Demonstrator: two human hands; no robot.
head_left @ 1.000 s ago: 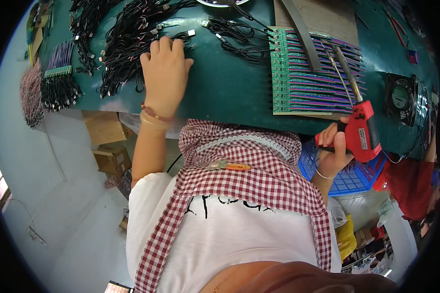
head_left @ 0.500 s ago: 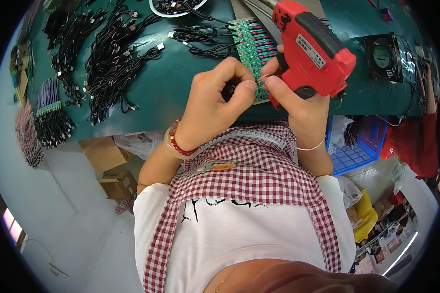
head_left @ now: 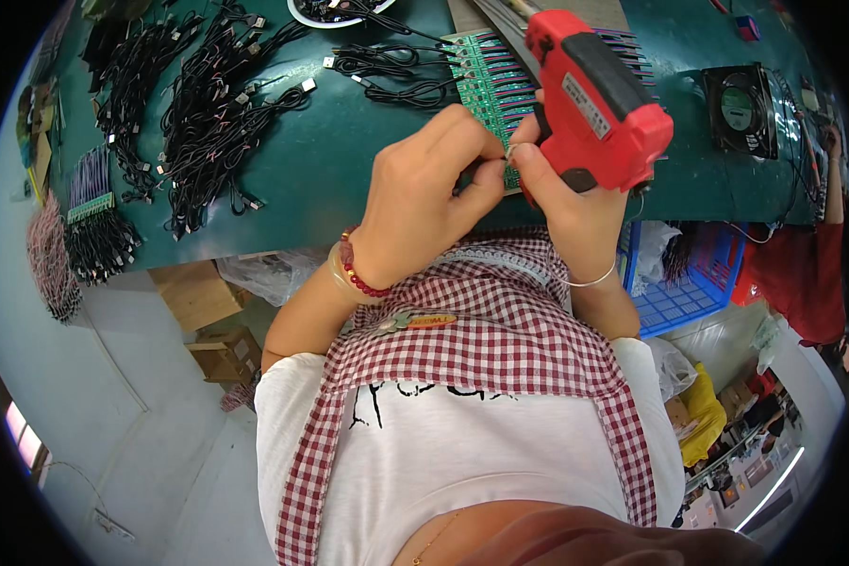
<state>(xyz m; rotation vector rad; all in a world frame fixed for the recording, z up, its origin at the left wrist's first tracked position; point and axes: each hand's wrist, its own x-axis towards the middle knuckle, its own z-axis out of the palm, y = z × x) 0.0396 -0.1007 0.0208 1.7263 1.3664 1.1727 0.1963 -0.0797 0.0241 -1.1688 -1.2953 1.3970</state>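
Observation:
My right hand [head_left: 580,203] is wrapped round a red soldering gun [head_left: 608,118] with a black-backed body. Its thumb and forefinger reach past the tool and meet my left fingertips. My left hand [head_left: 434,189] is closed in a pinch there; a small pale thin bit shows at the fingertips, too small to name. Just beyond both hands lies a green strip of circuit boards [head_left: 486,80], its near end partly covered by my fingers. Black USB cables [head_left: 401,66] run from its left edge, and thin coloured wires [head_left: 632,52] stick out on the right.
Bundles of black USB cables [head_left: 212,123] lie on the left of the green table [head_left: 302,179]. A white bowl [head_left: 340,21] of small dark parts stands at the back. A black fan [head_left: 740,108] sits at the right, above a blue crate [head_left: 689,292]. A person's red sleeve [head_left: 797,283] shows far right.
The soldering gun and my right hand have shifted slightly left and tilted. My left hand has moved a little to the right, its fingertips still against my right ones.

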